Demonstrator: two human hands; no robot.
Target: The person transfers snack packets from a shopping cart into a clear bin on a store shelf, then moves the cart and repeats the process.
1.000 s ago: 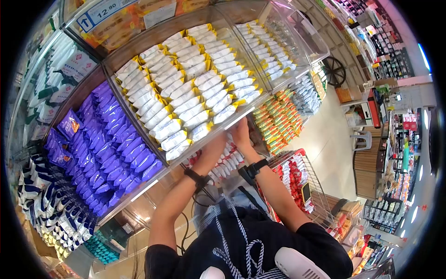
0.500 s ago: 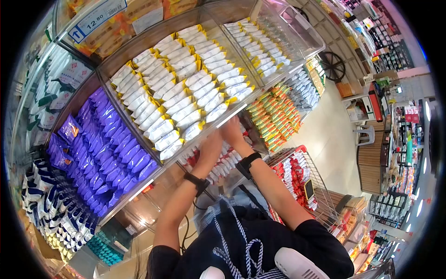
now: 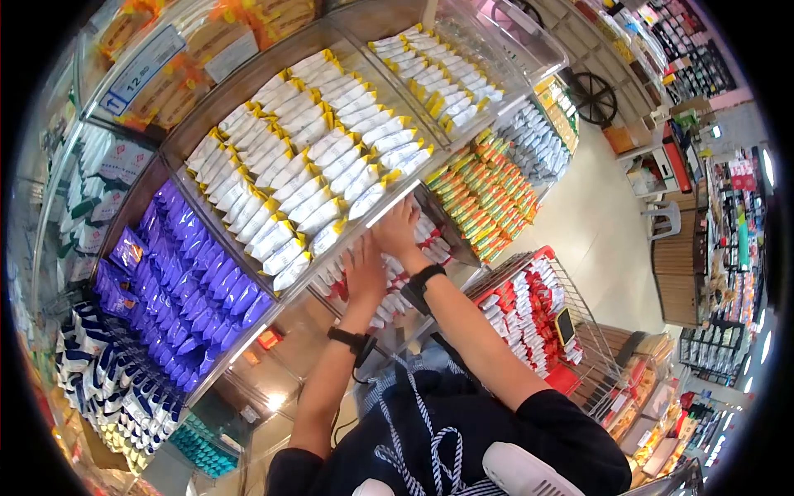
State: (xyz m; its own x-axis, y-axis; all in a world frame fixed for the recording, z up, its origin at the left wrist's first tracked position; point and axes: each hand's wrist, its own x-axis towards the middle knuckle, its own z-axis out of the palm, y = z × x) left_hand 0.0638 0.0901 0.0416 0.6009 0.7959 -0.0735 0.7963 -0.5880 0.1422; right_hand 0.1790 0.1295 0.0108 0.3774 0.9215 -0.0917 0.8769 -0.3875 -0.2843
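Observation:
My left hand [image 3: 365, 271] lies over red and white wrapped packets [image 3: 385, 312] in a lower bin, its fingers stretched out toward the bin's far side. Just right of it and slightly farther forward is my right hand [image 3: 397, 228], fingers extended close under the front edge of the upper bin. Neither hand shows a packet in its grasp, though the fingertips are partly hidden. Above them, the upper bin holds rows of white packets with yellow ends [image 3: 327, 157]. Both wrists wear black bands.
Purple packets [image 3: 194, 289] fill the compartment at left, with navy and white packets [image 3: 107, 388] beyond. Orange and green packets [image 3: 488, 198] stand to the right. A wire cart [image 3: 591, 355] with red and white packets is beside my right arm. A clear panel [image 3: 496, 33] rises behind.
My left hand has moved left, away from my right hand, and its fingers now show spread. My right hand stays near the bin edge. The whole view has shifted slightly.

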